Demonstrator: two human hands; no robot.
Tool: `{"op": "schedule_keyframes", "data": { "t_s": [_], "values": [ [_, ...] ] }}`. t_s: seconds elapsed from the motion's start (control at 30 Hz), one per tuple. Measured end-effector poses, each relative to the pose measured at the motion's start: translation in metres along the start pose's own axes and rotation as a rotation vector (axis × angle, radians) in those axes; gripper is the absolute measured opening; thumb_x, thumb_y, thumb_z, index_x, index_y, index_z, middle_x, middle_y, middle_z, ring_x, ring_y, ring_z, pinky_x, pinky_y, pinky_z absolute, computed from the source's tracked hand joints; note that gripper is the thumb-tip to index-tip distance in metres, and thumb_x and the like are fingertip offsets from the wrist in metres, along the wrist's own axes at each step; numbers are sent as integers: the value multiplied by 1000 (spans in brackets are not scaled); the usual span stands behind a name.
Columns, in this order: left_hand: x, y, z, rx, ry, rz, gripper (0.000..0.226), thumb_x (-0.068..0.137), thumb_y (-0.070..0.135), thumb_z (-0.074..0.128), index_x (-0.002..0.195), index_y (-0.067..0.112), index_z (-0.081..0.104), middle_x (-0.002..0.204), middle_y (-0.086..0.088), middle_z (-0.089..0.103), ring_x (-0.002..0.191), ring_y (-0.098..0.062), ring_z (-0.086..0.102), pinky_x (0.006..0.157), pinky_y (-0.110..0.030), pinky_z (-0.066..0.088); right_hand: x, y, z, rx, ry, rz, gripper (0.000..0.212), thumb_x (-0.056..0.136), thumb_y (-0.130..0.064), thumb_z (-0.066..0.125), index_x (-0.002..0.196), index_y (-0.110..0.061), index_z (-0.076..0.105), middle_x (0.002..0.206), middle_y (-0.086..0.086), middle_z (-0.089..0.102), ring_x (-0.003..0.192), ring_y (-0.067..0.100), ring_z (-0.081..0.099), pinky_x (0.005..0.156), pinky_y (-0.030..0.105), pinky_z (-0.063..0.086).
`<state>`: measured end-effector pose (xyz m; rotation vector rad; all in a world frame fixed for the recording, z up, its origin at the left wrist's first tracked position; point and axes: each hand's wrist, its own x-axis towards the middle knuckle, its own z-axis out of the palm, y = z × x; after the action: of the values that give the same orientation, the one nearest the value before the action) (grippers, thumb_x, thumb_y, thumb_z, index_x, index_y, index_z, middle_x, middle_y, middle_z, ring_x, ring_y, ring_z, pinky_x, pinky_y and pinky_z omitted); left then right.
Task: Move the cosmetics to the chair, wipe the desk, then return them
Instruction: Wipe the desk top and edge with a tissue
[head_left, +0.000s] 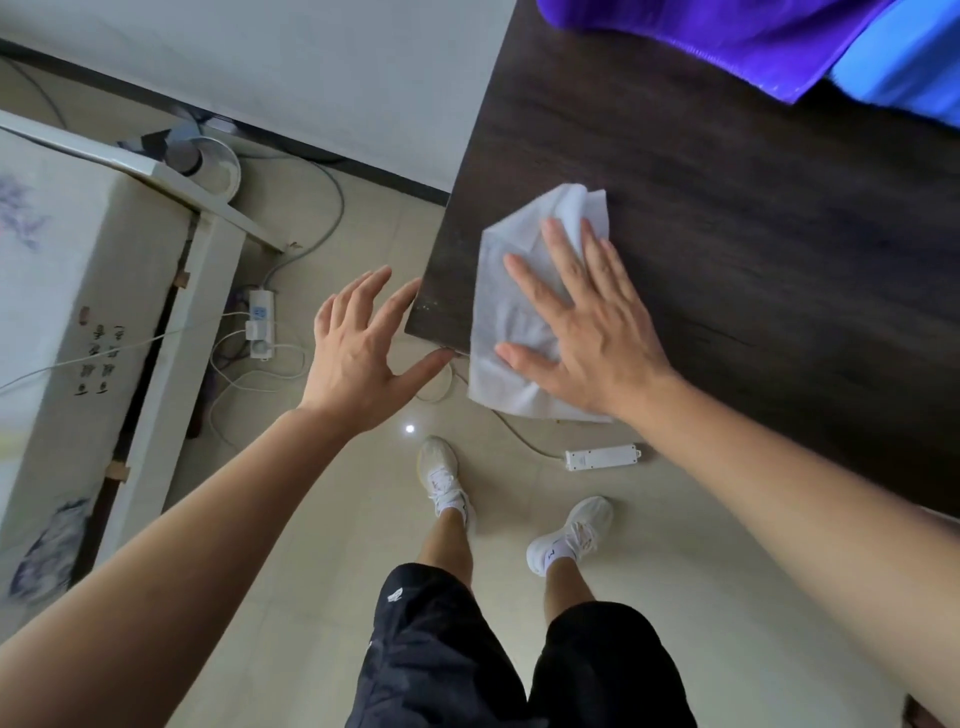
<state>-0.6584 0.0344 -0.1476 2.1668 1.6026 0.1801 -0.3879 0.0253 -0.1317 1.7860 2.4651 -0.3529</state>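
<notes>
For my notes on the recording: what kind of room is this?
Probably a bedroom or dorm room at home: a dark desk stands beside what looks like a bed, and power strips with cables lie on the tiled floor.

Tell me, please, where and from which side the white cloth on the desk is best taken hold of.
Probably the corner of the white cloth that hangs past the near edge of the desk. Come from the front, below the edge: that flap is free, while the right hand presses the rest flat.

Bare forearms, no sleeves; black shorts (498, 654) (small white logo, blurred); white sneakers (571, 535), white socks.
</notes>
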Motion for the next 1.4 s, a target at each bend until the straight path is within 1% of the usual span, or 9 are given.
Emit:
{"op": "schedule_keyframes", "data": {
  "t_s": [0.1, 0.27, 0.37, 0.5, 0.63, 0.87, 1.0, 1.13, 1.4],
  "values": [
    [1, -2, 0, -3, 1, 11, 77, 86, 72, 49, 149, 28, 37, 155, -14, 35, 145, -33, 28, 115, -57, 25, -8, 2, 2, 14, 31, 28, 87, 91, -79, 29, 161, -32, 9, 169, 14, 0, 155, 38, -1, 126, 51, 7],
    [2, -7, -5, 15, -27, 26, 77, 85, 69, 51, 147, 25, 42, 154, -15, 36, 144, -35, 29, 113, -61, 26, 36, -29, -2, 21, 45, 43, 89, 90, -82, 22, 161, -33, 1, 169, 15, -5, 155, 39, -6, 126, 49, 1],
    [2, -13, -10, 32, -12, 29, 76, 84, 66, 53, 143, 17, 49, 153, -16, 38, 143, -37, 31, 112, -61, 27, 76, -53, -8, 25, 62, 55, 89, 89, -82, 21, 161, -33, 6, 169, 15, -4, 155, 38, -6, 126, 48, -1],
    [5, -16, -17, 92, -6, 23, 84, 86, 74, 48, 148, 19, 40, 154, -15, 36, 146, -32, 28, 114, -58, 25, 99, -56, -12, 29, 63, 44, 86, 87, -80, 25, 160, -34, 17, 169, 14, -2, 155, 36, -3, 126, 48, 0],
    [14, -16, -18, 123, -44, 44, 87, 83, 76, 48, 150, 23, 34, 158, -14, 30, 148, -32, 23, 117, -59, 20, 73, -29, -9, 18, 73, 125, 87, 90, -83, 15, 161, -33, 3, 169, 14, -4, 155, 36, -4, 126, 48, 1],
    [18, -11, -7, 101, -97, 39, 90, 80, 77, 41, 152, 24, 32, 158, -14, 28, 147, -34, 23, 118, -59, 18, 17, -7, 0, -15, 43, 188, 89, 91, -84, 19, 161, -33, 1, 169, 15, -6, 155, 37, -4, 126, 48, 3],
    [15, -16, -5, 53, -114, -5, 95, 75, 74, 45, 152, 19, 35, 158, -15, 29, 148, -34, 23, 118, -58, 18, 48, -42, -2, -8, 64, 118, 91, 89, -84, 22, 162, -32, 7, 168, 18, -1, 155, 40, -1, 126, 50, 5],
    [16, -17, -7, 56, -88, -22, 99, 77, 79, 49, 154, 20, 28, 157, -12, 31, 147, -31, 24, 117, -55, 21, 95, -60, -10, 11, 67, 58, 91, 85, -83, 25, 161, -33, 14, 169, 16, -2, 155, 38, -2, 126, 49, 3],
    [19, -15, -10, 110, -77, -37, 100, 77, 85, 45, 150, 19, 29, 160, -12, 26, 148, -31, 20, 119, -57, 18, 119, 8, -25, 7, 74, 332, 96, 85, -90, 6, 161, -32, -2, 168, 17, -8, 155, 35, -8, 126, 47, -1]
  ]
}}
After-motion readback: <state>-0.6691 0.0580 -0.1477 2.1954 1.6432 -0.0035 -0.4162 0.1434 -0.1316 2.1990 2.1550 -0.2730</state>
